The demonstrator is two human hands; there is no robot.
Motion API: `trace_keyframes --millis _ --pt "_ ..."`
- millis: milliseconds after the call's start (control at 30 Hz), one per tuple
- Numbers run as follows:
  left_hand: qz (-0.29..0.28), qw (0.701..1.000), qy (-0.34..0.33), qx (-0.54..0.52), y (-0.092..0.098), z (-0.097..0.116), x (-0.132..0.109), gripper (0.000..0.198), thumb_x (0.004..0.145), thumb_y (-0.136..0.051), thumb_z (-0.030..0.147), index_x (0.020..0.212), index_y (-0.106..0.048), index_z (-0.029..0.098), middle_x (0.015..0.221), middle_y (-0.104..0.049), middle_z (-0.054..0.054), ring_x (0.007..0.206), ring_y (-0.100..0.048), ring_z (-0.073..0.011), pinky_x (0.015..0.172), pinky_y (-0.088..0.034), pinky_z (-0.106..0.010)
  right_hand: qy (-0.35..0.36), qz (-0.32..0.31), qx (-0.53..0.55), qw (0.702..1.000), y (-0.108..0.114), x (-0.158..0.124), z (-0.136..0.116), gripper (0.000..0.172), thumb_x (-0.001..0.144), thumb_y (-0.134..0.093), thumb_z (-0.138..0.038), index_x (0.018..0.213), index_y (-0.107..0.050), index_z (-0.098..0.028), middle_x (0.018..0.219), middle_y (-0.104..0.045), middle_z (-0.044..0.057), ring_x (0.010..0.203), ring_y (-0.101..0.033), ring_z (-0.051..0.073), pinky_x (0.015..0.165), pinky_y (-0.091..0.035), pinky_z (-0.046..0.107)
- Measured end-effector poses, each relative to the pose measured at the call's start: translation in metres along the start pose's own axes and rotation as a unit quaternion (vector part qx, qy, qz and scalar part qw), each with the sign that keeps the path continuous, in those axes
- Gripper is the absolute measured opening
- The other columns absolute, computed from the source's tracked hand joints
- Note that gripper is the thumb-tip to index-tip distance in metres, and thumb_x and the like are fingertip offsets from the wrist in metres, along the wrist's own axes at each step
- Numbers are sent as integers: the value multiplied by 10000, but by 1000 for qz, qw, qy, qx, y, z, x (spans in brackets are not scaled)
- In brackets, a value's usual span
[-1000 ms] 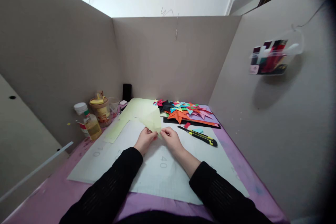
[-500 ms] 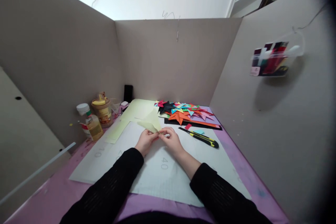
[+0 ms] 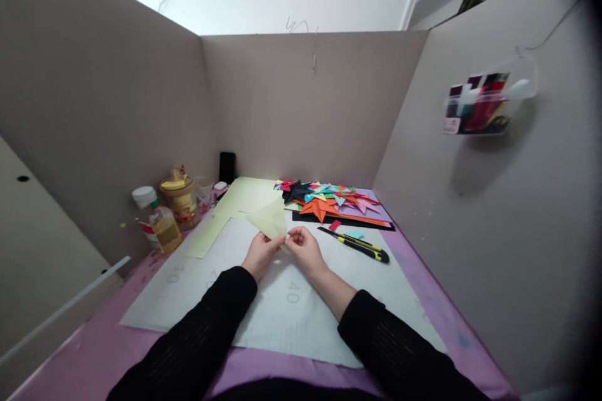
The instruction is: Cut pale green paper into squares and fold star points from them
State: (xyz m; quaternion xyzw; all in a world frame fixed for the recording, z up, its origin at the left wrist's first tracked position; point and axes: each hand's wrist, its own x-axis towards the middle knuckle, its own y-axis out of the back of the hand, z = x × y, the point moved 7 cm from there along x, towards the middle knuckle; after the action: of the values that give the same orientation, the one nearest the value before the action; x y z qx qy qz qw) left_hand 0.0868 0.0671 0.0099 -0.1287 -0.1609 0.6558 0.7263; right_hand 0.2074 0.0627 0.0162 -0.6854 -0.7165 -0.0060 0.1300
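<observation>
A pale yellow-green sheet of folded paper (image 3: 270, 219) is held up above the white mat, its pointed end toward me. My left hand (image 3: 261, 254) pinches it along the lower left edge, thumb on top. At the near tip, the closed fingertips of my right hand (image 3: 305, 250) press together at the paper's edge. Right of my hands lies a yellow and black utility knife (image 3: 360, 247), with a small red scrap (image 3: 335, 225) and a light blue scrap (image 3: 354, 234) beside it.
Folded paper stars (image 3: 320, 205) in several colours lie at the back on dark and orange sheets. Larger pale yellow sheets (image 3: 209, 235) rest at the back left. A bottle of amber liquid (image 3: 167, 232) and a lidded tub (image 3: 181, 200) stand left. Grey partitions (image 3: 301, 113) surround the table.
The paper's raised flap has come down, and the sheet now looks like a flatter triangle. My right fingertips have shifted slightly apart from the left ones. The view has moved a little.
</observation>
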Motion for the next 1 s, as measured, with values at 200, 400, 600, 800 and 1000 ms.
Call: trace_keyframes --millis 200,400,600,800,1000 --pt "29 999 9 -27 5 -1 -1 339 570 -785 235 847 -626 120 742 -658 -41 649 -584 -138 627 -430 -252 -5 -47 -135 990 -7 -5 0 274 705 -596 -347 537 -457 -181 501 -377 -59 498 -338 88 494 -277 226" --pt "64 997 0 -44 8 6 -1 348 551 -790 232 833 -622 116 749 -675 -52 669 -605 -153 653 -447 -269 -11 -63 -162 985 -11 -8 7 246 687 -597 -316 530 -474 -173 504 -412 -52 502 -357 88 497 -289 224" --pt "94 995 -34 1 20 19 2 375 597 -769 267 882 -574 120 749 -673 -47 638 -616 -147 602 -456 -247 -42 -57 -106 992 -8 -7 12 193 654 -645 -299 570 -532 -166 510 -475 -47 493 -397 87 494 -314 217" --pt "-59 992 2 112 -12 5 -7 546 612 -766 300 1054 -486 144 783 -669 -50 649 -629 -157 591 -466 -251 -71 -12 97 993 0 3 10 319 565 -752 -347 773 -607 -154 636 -606 -5 541 -499 109 542 -390 237" --pt "-61 974 -27 215 -12 4 -8 276 674 -696 307 795 -503 149 633 -591 14 558 -549 -106 516 -378 -200 -115 64 212 968 10 6 16 331 507 -788 -321 613 -514 -169 437 -438 -90 363 -285 29 361 -188 182"
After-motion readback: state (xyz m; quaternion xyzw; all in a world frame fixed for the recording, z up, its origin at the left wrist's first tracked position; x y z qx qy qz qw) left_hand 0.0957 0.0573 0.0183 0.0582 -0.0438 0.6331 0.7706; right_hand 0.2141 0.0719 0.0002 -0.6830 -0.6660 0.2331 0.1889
